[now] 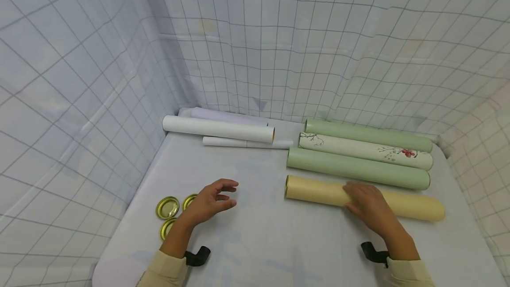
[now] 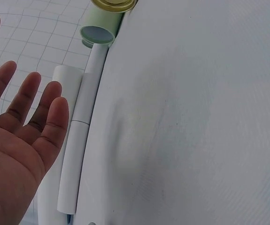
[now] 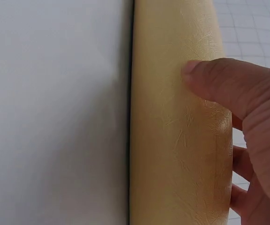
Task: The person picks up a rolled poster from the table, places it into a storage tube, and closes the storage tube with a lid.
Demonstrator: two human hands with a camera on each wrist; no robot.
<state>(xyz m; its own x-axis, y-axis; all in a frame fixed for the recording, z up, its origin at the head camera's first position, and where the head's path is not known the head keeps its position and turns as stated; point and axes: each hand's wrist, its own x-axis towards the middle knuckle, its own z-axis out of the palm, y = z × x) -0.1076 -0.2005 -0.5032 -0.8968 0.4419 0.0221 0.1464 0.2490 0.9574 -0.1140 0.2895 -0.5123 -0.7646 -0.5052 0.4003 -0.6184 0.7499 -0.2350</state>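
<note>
Yellow tube (image 1: 334, 193) at four o'clock, right hand (image 1: 368, 203) gripping mid-length (best hold: probably light, stiff, slick); left hand (image 1: 210, 200) empty, loose.

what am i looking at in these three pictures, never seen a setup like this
No machine here, just someone working barehanded. The wide picture comes from a camera on the head; the others from one on each wrist. On the white table lie pale rolls at the far left, two green tubes and a flower-patterned tube at the far right, and gold lids by the left hand. The right hand grips the yellow tube; the left holds nothing.
</note>
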